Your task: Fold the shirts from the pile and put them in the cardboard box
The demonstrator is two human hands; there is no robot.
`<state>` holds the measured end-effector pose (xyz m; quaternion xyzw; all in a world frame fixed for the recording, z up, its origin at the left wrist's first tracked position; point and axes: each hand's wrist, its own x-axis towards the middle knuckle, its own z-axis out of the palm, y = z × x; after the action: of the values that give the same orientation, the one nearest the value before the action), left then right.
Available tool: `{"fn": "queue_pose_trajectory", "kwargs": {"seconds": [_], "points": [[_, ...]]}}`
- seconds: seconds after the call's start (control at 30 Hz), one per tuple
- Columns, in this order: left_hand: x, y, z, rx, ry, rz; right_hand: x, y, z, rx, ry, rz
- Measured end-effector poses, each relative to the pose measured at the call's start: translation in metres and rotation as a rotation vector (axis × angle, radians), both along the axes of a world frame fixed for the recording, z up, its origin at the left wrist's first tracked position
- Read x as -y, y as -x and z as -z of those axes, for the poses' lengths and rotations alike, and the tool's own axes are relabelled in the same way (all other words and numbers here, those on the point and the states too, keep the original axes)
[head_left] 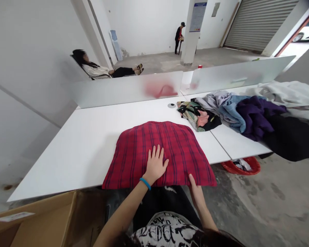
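A folded red plaid cloth (134, 154) with dark blue lines lies on the white table (74, 137), its near edge reaching the table's front edge. My left hand (156, 164), with a blue band at the wrist, rests flat on the middle of it, fingers spread. At the near edge, right of centre, my right hand (195, 192) has its thumb on top of the cloth and its other fingers hidden underneath, pinching the edge.
A floral cloth (199, 116) and a heap of clothes with a purple garment (257, 115) lie to the right. A frosted divider (113, 89) runs along the back. Below are a cardboard box (46, 216) and a red-lined bin (254, 168). Two people are beyond.
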<state>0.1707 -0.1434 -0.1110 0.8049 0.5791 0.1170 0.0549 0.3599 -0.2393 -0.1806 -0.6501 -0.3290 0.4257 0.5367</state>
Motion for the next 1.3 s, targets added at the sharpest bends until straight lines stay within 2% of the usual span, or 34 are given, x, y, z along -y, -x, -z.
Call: {"fn": "queue_pose_trajectory", "kwargs": {"seconds": [0.13,0.27,0.43,0.57,0.6,0.67,0.73,0.8,0.87,0.93,0.97,1.03,1.1,1.2,1.3], "points": [[-0.010,0.001,-0.009,0.069,0.012,-0.024,0.003,0.019,-0.018,0.009,0.086,0.192],[-0.025,0.006,-0.014,0.101,-0.002,-0.034,-0.002,0.035,-0.042,-0.059,0.016,0.290],[-0.028,0.007,-0.004,0.295,0.112,-0.010,-0.020,0.049,-0.066,-0.109,-0.134,0.292],[-0.030,0.014,-0.012,0.549,0.188,-0.021,-0.038,0.078,-0.104,-0.184,-0.174,0.285],[-0.028,0.020,-0.016,0.628,0.207,-0.026,-0.042,0.088,-0.115,-0.193,-0.184,0.246],[-0.016,0.040,-0.027,0.806,0.227,-0.047,-0.049,0.111,-0.135,-0.159,-0.219,0.063],[0.009,0.070,-0.033,0.999,0.212,-0.100,-0.054,0.135,-0.147,-0.014,-0.310,-0.217],[0.044,0.107,-0.032,1.237,0.176,-0.228,-0.056,0.159,-0.146,0.258,-0.452,-0.524],[0.085,0.142,-0.023,1.675,0.161,-0.540,-0.055,0.179,-0.135,0.600,-0.582,-0.811],[0.122,0.169,-0.008,1.863,0.111,-0.853,-0.049,0.194,-0.118,0.897,-0.654,-1.075],[0.138,0.179,-0.001,1.872,0.091,-0.985,-0.046,0.199,-0.109,1.006,-0.670,-1.171],[0.161,0.192,0.011,1.815,0.073,-1.171,-0.039,0.206,-0.096,1.129,-0.687,-1.271],[0.171,0.196,0.019,1.753,0.090,-1.235,-0.035,0.208,-0.090,1.150,-0.676,-1.266],[0.166,0.193,0.023,1.715,0.211,-1.153,-0.033,0.204,-0.096,1.042,-0.667,-1.292],[0.147,0.184,0.021,1.688,0.324,-1.031,-0.034,0.193,-0.111,0.802,-0.694,-1.381]]}}
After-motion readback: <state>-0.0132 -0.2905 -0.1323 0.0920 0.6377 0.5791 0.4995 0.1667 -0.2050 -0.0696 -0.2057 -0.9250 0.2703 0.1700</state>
